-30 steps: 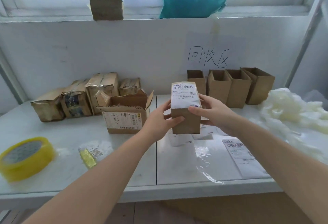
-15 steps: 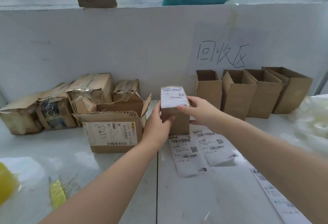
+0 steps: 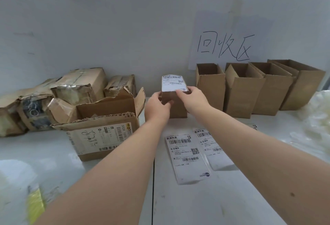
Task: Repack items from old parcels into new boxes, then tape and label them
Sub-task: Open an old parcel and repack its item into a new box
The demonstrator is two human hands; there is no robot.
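A small sealed brown box (image 3: 175, 108) with a white shipping label (image 3: 173, 83) on its top stands upright near the back wall, its base on or just above the table. My left hand (image 3: 157, 107) grips its left side. My right hand (image 3: 192, 98) holds its right side, fingers over the label's near edge. Several open new boxes (image 3: 244, 89) stand in a row just to its right. A torn old parcel (image 3: 105, 130) lies open at the left, with several battered parcels (image 3: 78, 85) behind it.
Two loose shipping labels (image 3: 189, 157) lie flat on the white table (image 3: 205, 205) under my forearms. White padding (image 3: 316, 128) is heaped at the right edge. A yellow strip (image 3: 35, 205) lies at the near left. A handwritten paper sign (image 3: 225, 46) hangs on the wall.
Both hands have carried the labelled box away from me toward the back wall, beside the row of open boxes. The view has moved in closer.
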